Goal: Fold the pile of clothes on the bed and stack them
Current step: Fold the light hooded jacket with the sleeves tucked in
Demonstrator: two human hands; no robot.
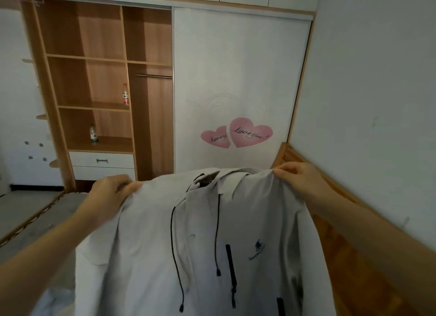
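Both hands, left [111, 190], right [298, 177], gripping raised grey hooded jacket [200, 245]

Below both hands, the pale hooded jacket [200, 245] runs off the bottom edge, so its hem and sleeves cannot be seen, and it hides most of the bed [35, 216] beneath it. The small chest logo [258, 248] below the right hand [299, 176] has lettering too small to read. Fingertips of the left hand [113, 188] are tucked behind the cloth.

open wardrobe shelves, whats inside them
Two bottles: one on a middle shelf, another a shelf lower. The held-up jacket hides nothing there.
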